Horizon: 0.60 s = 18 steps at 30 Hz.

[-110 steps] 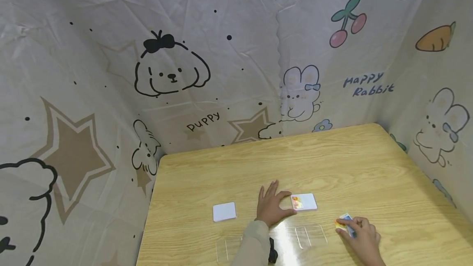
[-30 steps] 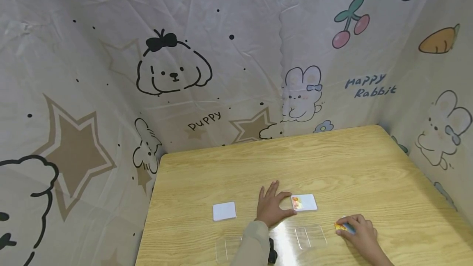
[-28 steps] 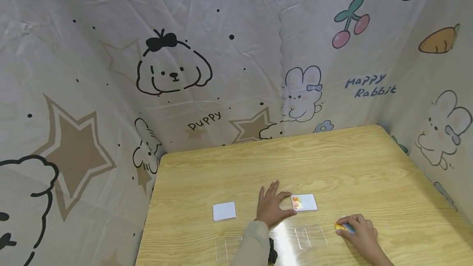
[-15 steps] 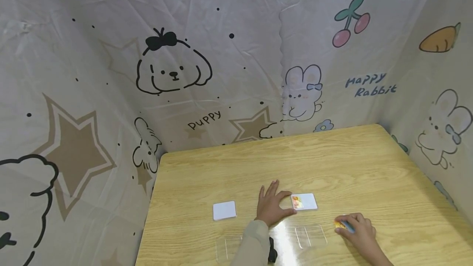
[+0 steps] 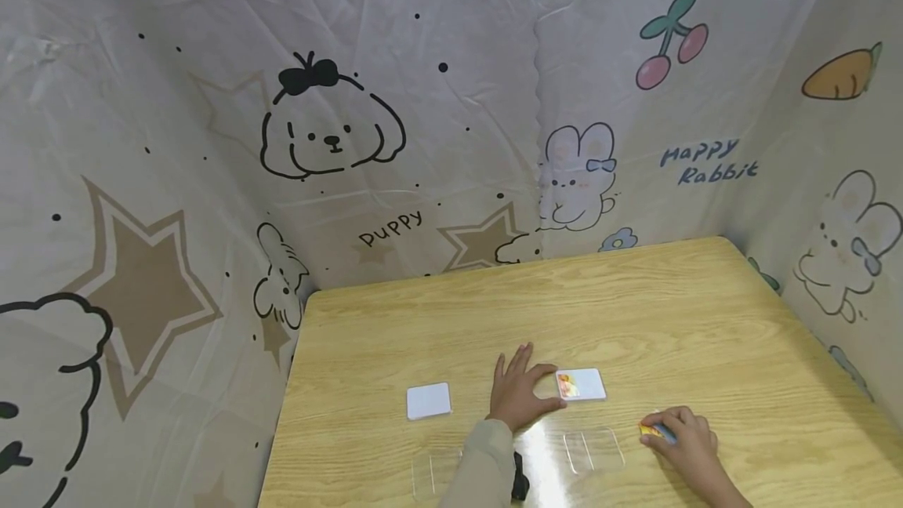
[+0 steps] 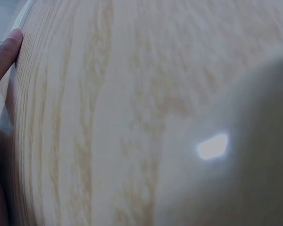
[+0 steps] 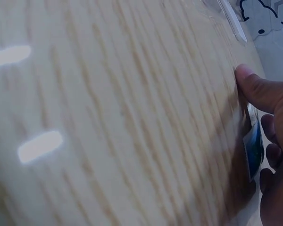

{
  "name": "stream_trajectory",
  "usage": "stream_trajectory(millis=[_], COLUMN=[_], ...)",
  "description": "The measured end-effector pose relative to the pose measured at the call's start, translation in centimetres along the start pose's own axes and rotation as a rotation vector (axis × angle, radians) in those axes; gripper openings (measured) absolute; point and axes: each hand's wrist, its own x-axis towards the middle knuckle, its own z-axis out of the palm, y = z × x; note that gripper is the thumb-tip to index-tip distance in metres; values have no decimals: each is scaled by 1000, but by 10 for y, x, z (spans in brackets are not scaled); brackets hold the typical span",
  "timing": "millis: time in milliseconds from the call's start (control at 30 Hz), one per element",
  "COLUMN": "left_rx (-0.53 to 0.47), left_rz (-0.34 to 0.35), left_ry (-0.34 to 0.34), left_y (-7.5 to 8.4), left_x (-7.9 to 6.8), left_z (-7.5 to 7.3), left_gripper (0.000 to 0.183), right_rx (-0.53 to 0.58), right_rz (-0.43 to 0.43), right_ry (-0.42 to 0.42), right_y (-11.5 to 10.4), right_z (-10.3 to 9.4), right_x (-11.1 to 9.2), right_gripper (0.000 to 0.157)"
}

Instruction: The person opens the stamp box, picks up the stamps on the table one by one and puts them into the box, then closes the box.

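Your left hand (image 5: 518,397) curves thumb and index finger around the left end of a white rectangular card with an orange-yellow patch (image 5: 587,384), its other fingers extended. Your right hand (image 5: 693,441) pinches a small yellow-and-blue printed card (image 5: 650,430), right of a clear rectangular plastic case (image 5: 592,453). A plain white rectangular card (image 5: 428,401) lies farther left on the light wooden table (image 5: 494,312).

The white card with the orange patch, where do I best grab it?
Maybe pinch the white card by its right short edge, coming from the right: it lies flat, nothing touches that edge, and the left hand is at its left end.
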Motion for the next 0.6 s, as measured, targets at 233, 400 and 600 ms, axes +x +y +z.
stream_trajectory(millis=[233,400,600], left_rx=[2,-5,-3], left_rz=[-2,6,16], left_ry=[2,9,16], left_y=[0,0,0], left_x=[-1,-1,-1], left_z=[-3,-3,-2], left_gripper=[65,65,66], right_rx=[28,26,-29], right_rz=[11,8,-2], right_ry=[4,6,20], right_y=[-5,-6,-2], right_z=[1,1,-2], right_x=[1,3,1], right_gripper=[29,31,41])
